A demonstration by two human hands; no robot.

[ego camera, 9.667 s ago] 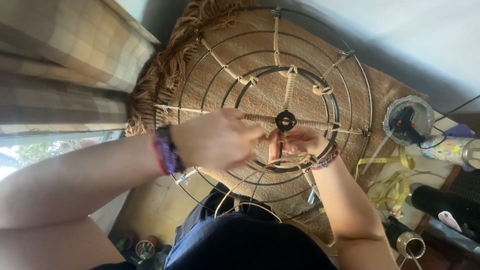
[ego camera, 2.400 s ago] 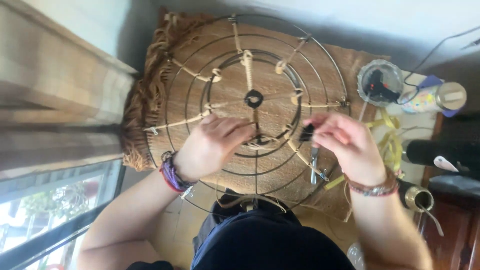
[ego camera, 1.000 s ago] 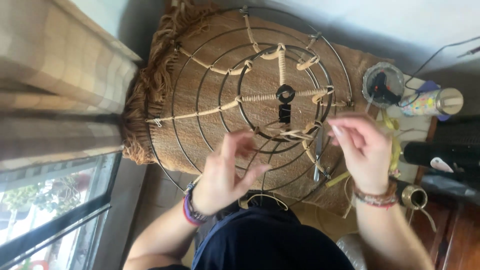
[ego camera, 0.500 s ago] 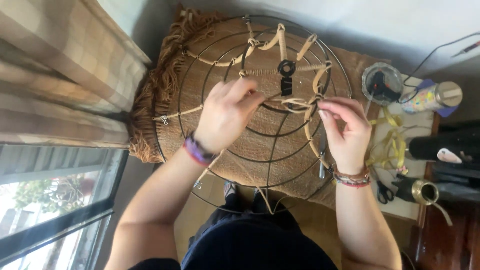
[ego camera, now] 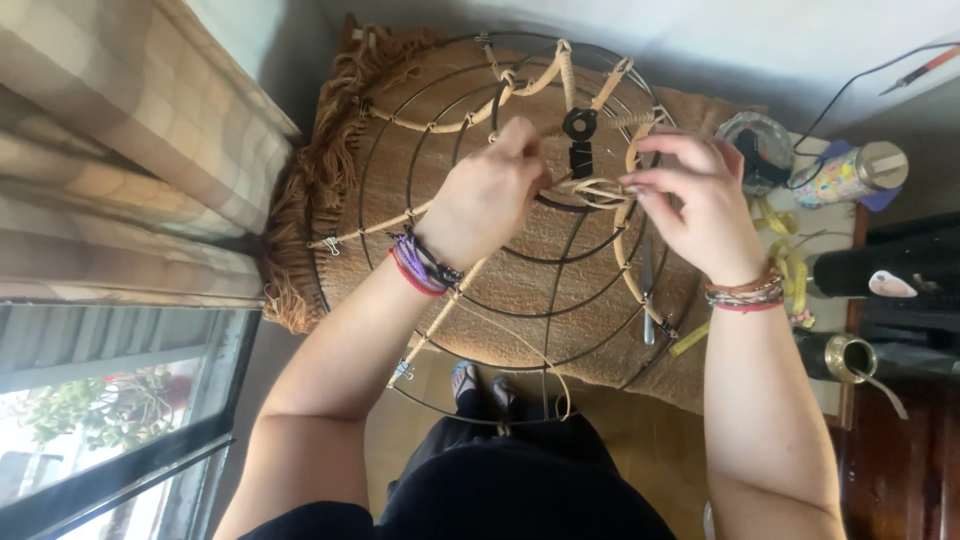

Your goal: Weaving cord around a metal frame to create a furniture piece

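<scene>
A round black wire frame (ego camera: 372, 170) with rings and spokes stands in front of me; tan rattan strands (ego camera: 545, 80) are wrapped along several spokes. A black clip (ego camera: 581, 160) hangs below the small centre ring (ego camera: 580, 123). My left hand (ego camera: 488, 195), with purple and red wristbands, pinches the rattan strand (ego camera: 598, 190) just left of the clip. My right hand (ego camera: 702, 205), wearing brown bracelets, grips the same bundle of strand from the right with its fingertips. A loose strand (ego camera: 545, 360) trails down toward my lap.
A brown woven mat with a fringe (ego camera: 320, 200) lies under the frame. A checked curtain (ego camera: 120, 160) and a window (ego camera: 90, 440) are on the left. On the right are a glass jar (ego camera: 760, 150), a patterned bottle (ego camera: 850, 175), a black bottle (ego camera: 890, 275), yellow tape (ego camera: 790, 270) and a metal cup (ego camera: 850, 357).
Both hands have risen from the lower rings to the frame's centre and closed on the strand beside the clip. The view has shifted, so the frame sits higher.
</scene>
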